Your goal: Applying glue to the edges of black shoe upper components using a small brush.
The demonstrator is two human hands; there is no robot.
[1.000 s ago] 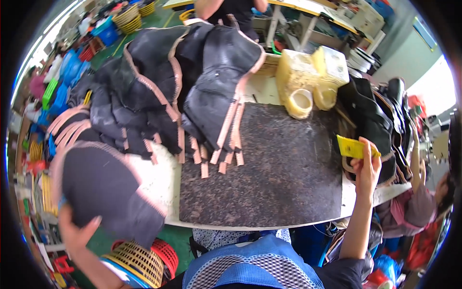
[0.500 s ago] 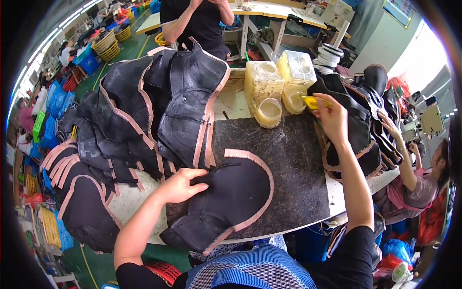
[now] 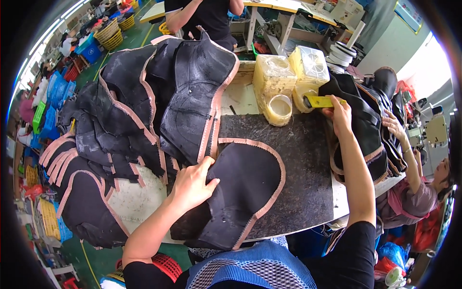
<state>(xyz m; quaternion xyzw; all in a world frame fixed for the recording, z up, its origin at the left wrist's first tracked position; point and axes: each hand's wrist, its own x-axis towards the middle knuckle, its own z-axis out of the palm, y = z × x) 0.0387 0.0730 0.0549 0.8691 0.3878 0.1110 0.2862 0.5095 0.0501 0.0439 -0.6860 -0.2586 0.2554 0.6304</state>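
A black panel (image 3: 250,173), shaped like a boot upper and edged with pink tape with a toothed border, lies on the dark board (image 3: 310,192) in front of me. My left hand (image 3: 195,185) pinches its left edge between thumb and fingers. On the right, my right hand (image 3: 339,115) grips a flat yellow-handled brush (image 3: 321,101). The brush's dark end is at the mouth of the rear yellowish glue-crusted container (image 3: 310,67). Beside it stands a second such container (image 3: 274,74) with a round opening; the contents are hard to make out.
Similar black panels (image 3: 192,86) with pink edging are piled on the left. More black pieces (image 3: 361,115) lie on the right, where a co-worker's hand (image 3: 394,126) rests near them. Another person (image 3: 199,21) is beyond the table. White rolls (image 3: 340,54) stand behind the containers.
The panel has been turned and spread flatter, with its curved top further right. My left hand has shifted right with it. The yellow brush now lies more level at the container mouth.
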